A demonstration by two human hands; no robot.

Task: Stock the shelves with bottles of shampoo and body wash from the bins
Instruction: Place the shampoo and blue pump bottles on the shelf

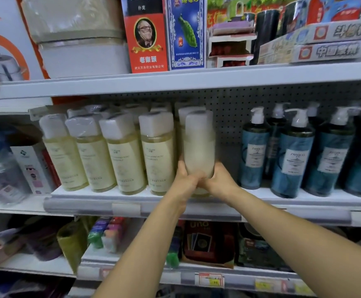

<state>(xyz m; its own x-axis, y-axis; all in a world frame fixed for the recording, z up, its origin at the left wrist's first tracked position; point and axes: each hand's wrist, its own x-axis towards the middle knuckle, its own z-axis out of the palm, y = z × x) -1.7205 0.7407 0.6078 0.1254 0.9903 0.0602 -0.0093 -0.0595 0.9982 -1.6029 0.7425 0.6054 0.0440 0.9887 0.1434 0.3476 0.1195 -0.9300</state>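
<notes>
A pale yellow bottle [199,145] with a white cap stands upright at the right end of a row of like bottles [123,155] on the middle shelf [282,202]. My left hand [185,179] grips its lower left side. My right hand [219,179] grips its lower right side. Both hands wrap its base, which they hide. The bottle is blurred. To its right is a gap, then several blue pump bottles [291,155].
The top shelf [175,82] carries boxes of playing cards [146,35] and wrapped containers close above the bottle caps. A lower shelf holds card decks [207,239] and small goods. Boxes [33,166] stand left of the yellow row.
</notes>
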